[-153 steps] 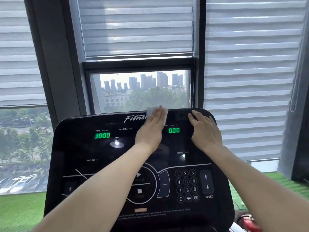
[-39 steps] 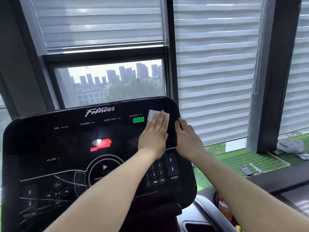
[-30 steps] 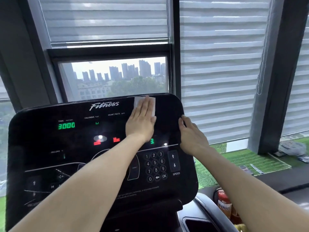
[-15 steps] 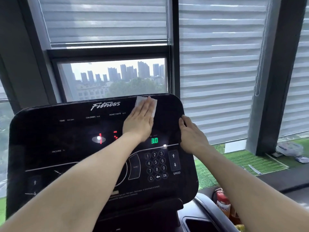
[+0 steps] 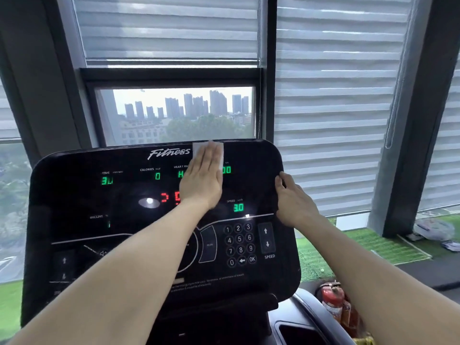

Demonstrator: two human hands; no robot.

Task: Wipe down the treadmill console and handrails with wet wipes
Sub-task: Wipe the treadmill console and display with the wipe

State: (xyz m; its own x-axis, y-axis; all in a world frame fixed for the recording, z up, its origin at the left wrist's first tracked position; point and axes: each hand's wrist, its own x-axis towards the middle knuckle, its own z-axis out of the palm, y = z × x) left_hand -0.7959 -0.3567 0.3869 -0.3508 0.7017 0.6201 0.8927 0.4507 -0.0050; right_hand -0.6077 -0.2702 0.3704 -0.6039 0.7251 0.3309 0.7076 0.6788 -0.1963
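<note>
The console [image 5: 124,245] top is being wiped: the wet wipe [image 5: 220,155] is pressed flat at 12 o'clock under the left hand [image 5: 202,180], fingers straight and together. The console's 3 o'clock edge is gripped by the right hand [image 5: 295,202], fingers curled. Next, a downward wipe is needed.

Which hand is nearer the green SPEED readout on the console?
Right. The right hand grips the console edge just right of the SPEED readout. The left hand presses the wipe flat near the top edge, above and left of it.

The wipe [image 5: 208,151] lies under the left hand [image 5: 202,179] on the console [image 5: 74,195], with what may be an extinguisher [image 5: 332,301] lower right.
</note>
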